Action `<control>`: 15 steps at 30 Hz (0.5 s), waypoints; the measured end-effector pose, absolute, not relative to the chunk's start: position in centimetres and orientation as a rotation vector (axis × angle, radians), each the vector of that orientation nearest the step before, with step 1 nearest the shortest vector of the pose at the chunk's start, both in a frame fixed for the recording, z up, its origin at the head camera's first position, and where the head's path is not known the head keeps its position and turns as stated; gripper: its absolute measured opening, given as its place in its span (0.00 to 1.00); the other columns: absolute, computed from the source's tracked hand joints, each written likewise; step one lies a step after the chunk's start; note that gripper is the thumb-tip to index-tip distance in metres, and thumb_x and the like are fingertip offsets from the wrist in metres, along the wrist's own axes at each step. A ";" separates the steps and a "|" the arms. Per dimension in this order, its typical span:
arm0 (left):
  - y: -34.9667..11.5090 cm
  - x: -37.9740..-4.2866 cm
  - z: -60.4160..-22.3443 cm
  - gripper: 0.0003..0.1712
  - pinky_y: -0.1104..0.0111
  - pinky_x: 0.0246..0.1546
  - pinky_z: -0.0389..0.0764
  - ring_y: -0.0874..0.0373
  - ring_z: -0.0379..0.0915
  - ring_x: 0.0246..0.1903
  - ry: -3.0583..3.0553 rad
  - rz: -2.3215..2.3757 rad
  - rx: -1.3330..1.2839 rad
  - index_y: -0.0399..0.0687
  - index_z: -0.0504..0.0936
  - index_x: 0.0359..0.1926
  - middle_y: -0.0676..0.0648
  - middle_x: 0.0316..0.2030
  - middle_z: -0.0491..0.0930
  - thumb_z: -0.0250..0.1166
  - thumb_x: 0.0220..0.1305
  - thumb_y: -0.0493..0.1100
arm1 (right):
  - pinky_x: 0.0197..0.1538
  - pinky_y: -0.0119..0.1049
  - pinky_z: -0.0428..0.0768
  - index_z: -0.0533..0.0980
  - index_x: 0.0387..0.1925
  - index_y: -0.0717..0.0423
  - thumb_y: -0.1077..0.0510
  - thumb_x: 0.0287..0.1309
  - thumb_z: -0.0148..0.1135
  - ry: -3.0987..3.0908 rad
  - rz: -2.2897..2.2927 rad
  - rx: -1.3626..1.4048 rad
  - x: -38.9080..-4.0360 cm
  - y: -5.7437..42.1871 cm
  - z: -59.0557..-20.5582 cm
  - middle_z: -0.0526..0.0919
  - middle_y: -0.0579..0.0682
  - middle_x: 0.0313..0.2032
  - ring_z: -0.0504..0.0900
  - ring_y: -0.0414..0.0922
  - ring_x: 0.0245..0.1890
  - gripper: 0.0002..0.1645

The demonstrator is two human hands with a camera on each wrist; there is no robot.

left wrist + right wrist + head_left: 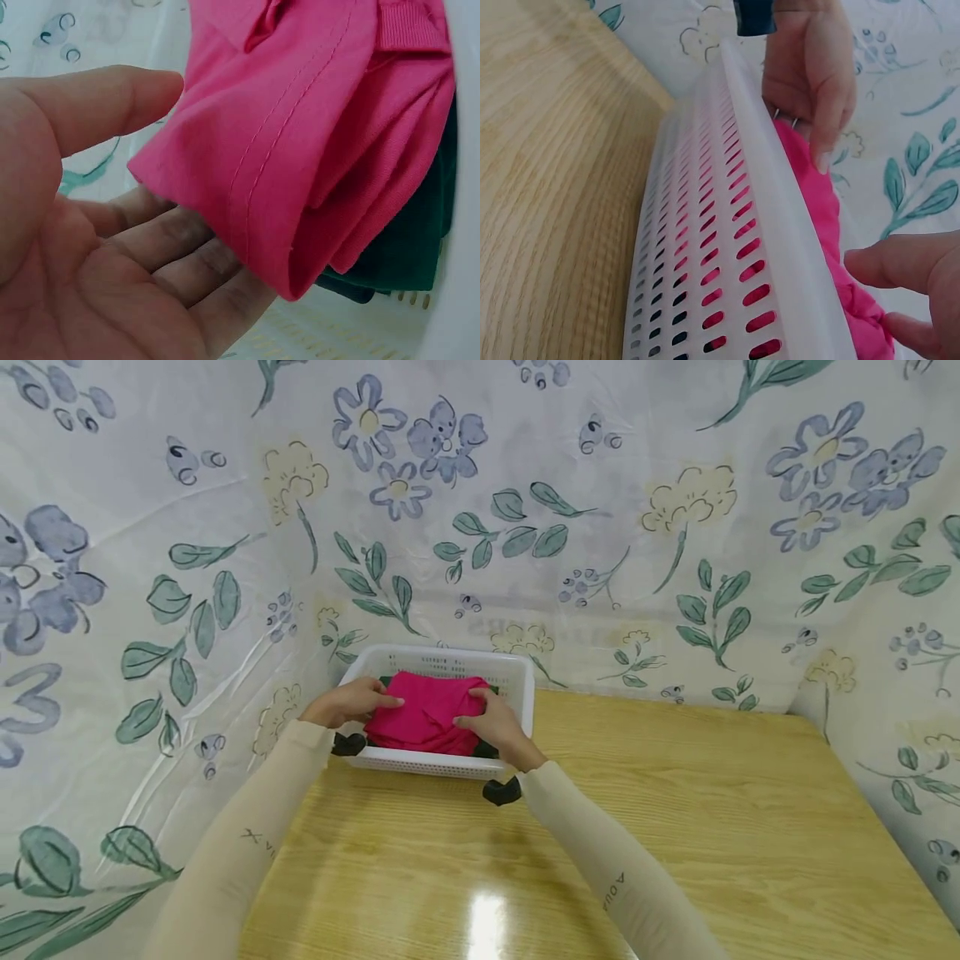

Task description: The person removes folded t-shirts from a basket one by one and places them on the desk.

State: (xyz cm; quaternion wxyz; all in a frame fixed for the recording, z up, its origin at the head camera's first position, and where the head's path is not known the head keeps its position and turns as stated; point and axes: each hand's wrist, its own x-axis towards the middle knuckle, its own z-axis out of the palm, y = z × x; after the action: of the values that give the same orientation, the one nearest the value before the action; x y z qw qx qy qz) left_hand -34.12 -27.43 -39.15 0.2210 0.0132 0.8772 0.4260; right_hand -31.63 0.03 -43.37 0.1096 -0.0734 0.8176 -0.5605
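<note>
A folded pink garment (420, 714), with a stitched hem and a ribbed band, lies in a white perforated plastic basket (420, 766). Dark green cloth (401, 259) shows beneath it. At the garment's left side is my left hand (351, 702); the left wrist view shows its fingers extended under the folded edge, the thumb raised apart from the fabric. My right hand (495, 722) is at the right side. In the right wrist view its thumb (885, 261) stands off the cloth while a finger (915, 334) touches it.
The basket stands on a wood-grain table (675, 793), at its back left corner. Floral-patterned sheeting (510, 568) hangs behind and along both sides. Black straps (502, 791) are worn at both wrists, close to the basket's front rim.
</note>
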 end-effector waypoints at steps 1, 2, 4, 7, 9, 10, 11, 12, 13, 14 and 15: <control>-27.4 -34.2 -39.2 0.27 0.51 0.58 0.78 0.42 0.75 0.53 2.424 1.196 0.029 0.28 0.65 0.58 0.36 0.51 0.72 0.62 0.75 0.47 | 0.67 0.53 0.71 0.67 0.74 0.51 0.54 0.63 0.71 2.395 -1.652 -0.222 -31.7 0.0 -43.4 0.70 0.56 0.70 0.71 0.55 0.66 0.40; -27.4 -34.2 -39.2 0.30 0.51 0.59 0.77 0.42 0.74 0.54 2.423 1.213 0.026 0.27 0.62 0.62 0.34 0.54 0.70 0.63 0.75 0.47 | 0.67 0.53 0.72 0.67 0.74 0.50 0.55 0.63 0.71 2.388 -1.652 -0.229 -31.8 0.1 -43.4 0.70 0.56 0.69 0.71 0.55 0.66 0.40; -27.4 -34.3 -39.2 0.38 0.51 0.59 0.77 0.41 0.75 0.55 2.405 1.263 0.024 0.29 0.54 0.70 0.31 0.60 0.67 0.63 0.75 0.45 | 0.67 0.53 0.72 0.67 0.73 0.49 0.55 0.63 0.71 2.374 -1.651 -0.237 -31.9 0.1 -43.5 0.71 0.56 0.69 0.71 0.54 0.66 0.40; -27.1 -34.4 -39.1 0.47 0.53 0.57 0.78 0.42 0.77 0.53 2.365 1.325 0.066 0.40 0.41 0.79 0.29 0.67 0.59 0.63 0.75 0.41 | 0.67 0.53 0.71 0.67 0.73 0.48 0.54 0.63 0.71 2.358 -1.637 -0.240 -32.1 0.2 -43.6 0.70 0.55 0.69 0.70 0.54 0.66 0.39; -26.9 -34.5 -39.1 0.50 0.55 0.54 0.79 0.44 0.77 0.52 2.340 1.341 0.114 0.46 0.38 0.82 0.29 0.71 0.54 0.62 0.75 0.39 | 0.68 0.55 0.70 0.66 0.73 0.46 0.54 0.63 0.71 2.345 -1.624 -0.249 -32.2 0.2 -43.7 0.69 0.54 0.70 0.68 0.54 0.67 0.40; -26.8 -34.5 -39.1 0.50 0.56 0.53 0.79 0.45 0.76 0.51 2.336 1.335 0.136 0.49 0.39 0.83 0.30 0.72 0.53 0.62 0.74 0.38 | 0.68 0.56 0.70 0.66 0.74 0.44 0.54 0.63 0.71 2.337 -1.619 -0.260 -32.2 0.2 -43.8 0.68 0.54 0.71 0.67 0.55 0.68 0.40; -26.7 -34.5 -39.1 0.48 0.58 0.51 0.79 0.47 0.75 0.50 2.343 1.311 0.162 0.49 0.43 0.83 0.31 0.72 0.54 0.62 0.74 0.37 | 0.68 0.57 0.69 0.65 0.75 0.42 0.54 0.63 0.71 2.331 -1.613 -0.275 -32.3 0.1 -43.8 0.67 0.53 0.72 0.66 0.55 0.69 0.41; -26.6 -34.5 -39.1 0.45 0.61 0.49 0.78 0.49 0.74 0.49 2.360 1.276 0.187 0.47 0.48 0.82 0.32 0.71 0.55 0.62 0.74 0.37 | 0.68 0.58 0.68 0.64 0.76 0.40 0.54 0.63 0.71 2.322 -1.613 -0.291 -32.3 0.1 -43.9 0.66 0.53 0.73 0.66 0.56 0.70 0.43; -26.6 -34.5 -39.2 0.41 0.63 0.47 0.78 0.51 0.73 0.47 2.372 1.247 0.201 0.45 0.55 0.80 0.32 0.70 0.58 0.63 0.73 0.37 | 0.69 0.59 0.68 0.63 0.77 0.38 0.54 0.64 0.71 2.316 -1.608 -0.307 -32.4 0.0 -43.9 0.65 0.52 0.74 0.65 0.56 0.70 0.44; -26.5 -34.5 -39.2 0.37 0.64 0.45 0.77 0.52 0.72 0.45 2.384 1.221 0.206 0.43 0.61 0.78 0.33 0.68 0.61 0.63 0.72 0.37 | 0.69 0.59 0.68 0.62 0.78 0.36 0.55 0.64 0.71 2.317 -1.599 -0.322 -32.4 -0.1 -44.0 0.64 0.52 0.74 0.64 0.56 0.71 0.45; -26.5 -34.5 -39.3 0.33 0.66 0.43 0.76 0.53 0.71 0.43 2.398 1.195 0.205 0.41 0.67 0.74 0.34 0.66 0.63 0.64 0.72 0.37 | 0.69 0.59 0.68 0.62 0.78 0.36 0.55 0.64 0.71 2.323 -1.590 -0.335 -32.5 -0.1 -44.0 0.64 0.52 0.75 0.64 0.57 0.71 0.45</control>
State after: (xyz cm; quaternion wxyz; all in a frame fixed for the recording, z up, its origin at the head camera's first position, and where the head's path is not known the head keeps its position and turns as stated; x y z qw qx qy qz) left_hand -34.53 -26.48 -39.31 0.2253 0.0744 0.8696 0.4331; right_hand -32.51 -0.15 -44.03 0.1528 -0.1168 0.8098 -0.5543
